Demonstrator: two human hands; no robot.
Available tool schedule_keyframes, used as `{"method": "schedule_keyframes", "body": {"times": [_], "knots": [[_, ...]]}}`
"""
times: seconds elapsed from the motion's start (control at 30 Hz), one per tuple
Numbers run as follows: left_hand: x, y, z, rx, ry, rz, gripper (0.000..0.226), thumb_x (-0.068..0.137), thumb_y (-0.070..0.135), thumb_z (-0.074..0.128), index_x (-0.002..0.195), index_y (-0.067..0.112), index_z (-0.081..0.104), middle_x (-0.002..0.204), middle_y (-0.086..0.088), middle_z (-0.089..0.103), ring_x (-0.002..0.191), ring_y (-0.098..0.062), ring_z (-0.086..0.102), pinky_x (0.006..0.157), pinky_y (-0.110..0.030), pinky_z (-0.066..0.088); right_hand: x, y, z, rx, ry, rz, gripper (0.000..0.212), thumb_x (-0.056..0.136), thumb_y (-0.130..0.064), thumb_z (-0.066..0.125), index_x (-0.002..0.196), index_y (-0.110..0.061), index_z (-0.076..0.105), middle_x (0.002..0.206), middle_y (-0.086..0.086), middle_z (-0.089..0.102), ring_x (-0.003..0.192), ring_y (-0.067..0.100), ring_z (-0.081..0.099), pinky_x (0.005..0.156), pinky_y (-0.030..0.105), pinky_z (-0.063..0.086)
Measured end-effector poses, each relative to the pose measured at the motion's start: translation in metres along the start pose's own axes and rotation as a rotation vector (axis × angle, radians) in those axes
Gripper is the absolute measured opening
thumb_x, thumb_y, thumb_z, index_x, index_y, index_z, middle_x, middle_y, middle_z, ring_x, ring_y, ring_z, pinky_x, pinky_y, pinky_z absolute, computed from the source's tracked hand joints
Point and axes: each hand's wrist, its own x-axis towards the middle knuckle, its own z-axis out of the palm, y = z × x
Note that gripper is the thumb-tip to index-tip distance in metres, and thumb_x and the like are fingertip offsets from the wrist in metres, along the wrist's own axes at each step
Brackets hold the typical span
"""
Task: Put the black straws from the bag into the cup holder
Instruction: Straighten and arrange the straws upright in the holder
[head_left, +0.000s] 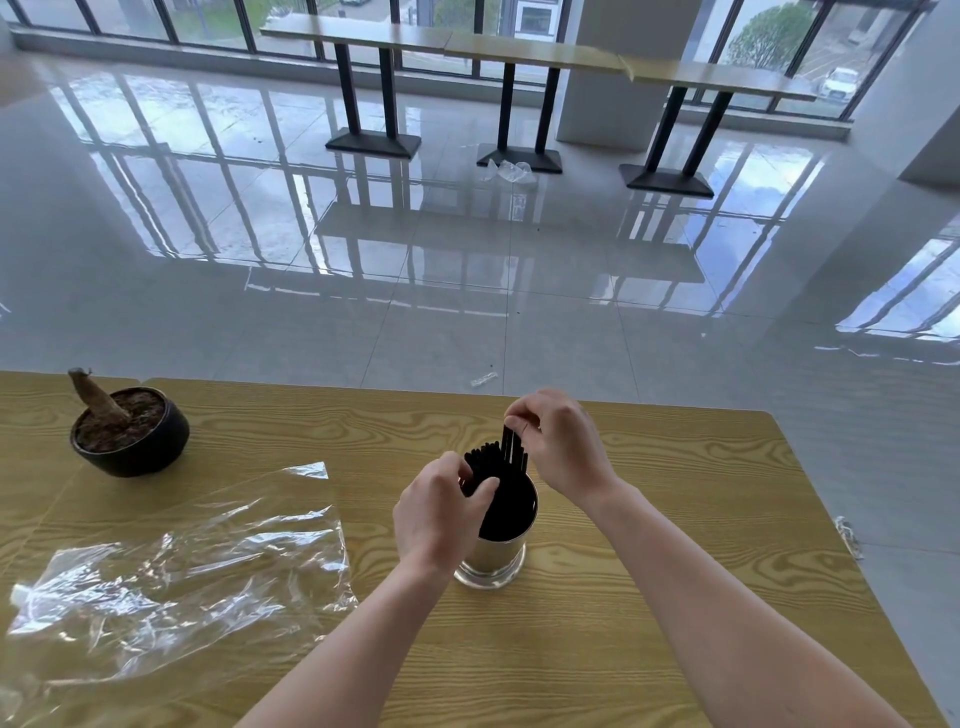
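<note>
A shiny metal cup holder stands upright on the wooden table, filled with a bundle of black straws whose tops stick out above the rim. My left hand grips the bundle from the left side, just above the rim. My right hand pinches the tops of a few taller straws at the back right of the bundle. The clear plastic bag lies flat and crumpled on the table to the left; no straws are visible in it.
A black bowl-shaped pot with soil and a cut stump sits at the table's far left. Beyond the table's far edge is glossy tiled floor with high tables by the windows and bits of plastic litter.
</note>
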Motion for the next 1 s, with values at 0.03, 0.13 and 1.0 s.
{"method": "schedule_keyframes", "body": {"times": [0.03,0.13,1.0], "knots": [[0.0,-0.001,0.0,-0.021,-0.006,-0.005,0.029,0.082,0.053,0.069,0.085,0.027,0.058,0.077,0.009,0.064,0.072,-0.019,0.063,0.066,-0.037,0.055,0.001,-0.002,-0.003,-0.003,0.012,-0.013,0.004,0.091,-0.013,0.071,0.089,-0.011,0.074,0.085,-0.006,0.063,0.081,0.01,0.054,0.069,0.015,0.035],[-0.001,-0.004,-0.001,-0.061,-0.016,-0.005,0.027,0.083,0.05,0.069,0.091,0.027,0.059,0.077,0.011,0.062,0.073,-0.016,0.062,0.066,-0.036,0.054,0.005,-0.006,-0.012,0.017,0.054,-0.033,0.003,0.09,-0.012,0.072,0.09,-0.01,0.074,0.084,-0.012,0.058,0.078,0.007,0.052,0.069,0.006,0.032],[-0.005,-0.008,-0.004,-0.511,-0.011,-0.181,0.043,0.072,0.025,0.061,0.112,0.028,0.047,0.074,0.001,0.06,0.073,-0.019,0.06,0.065,-0.033,0.047,0.02,-0.031,-0.09,0.17,0.35,-0.072,0.005,0.09,-0.016,0.072,0.092,-0.014,0.076,0.085,-0.005,0.066,0.074,0.001,0.058,0.07,0.003,0.041]]}}
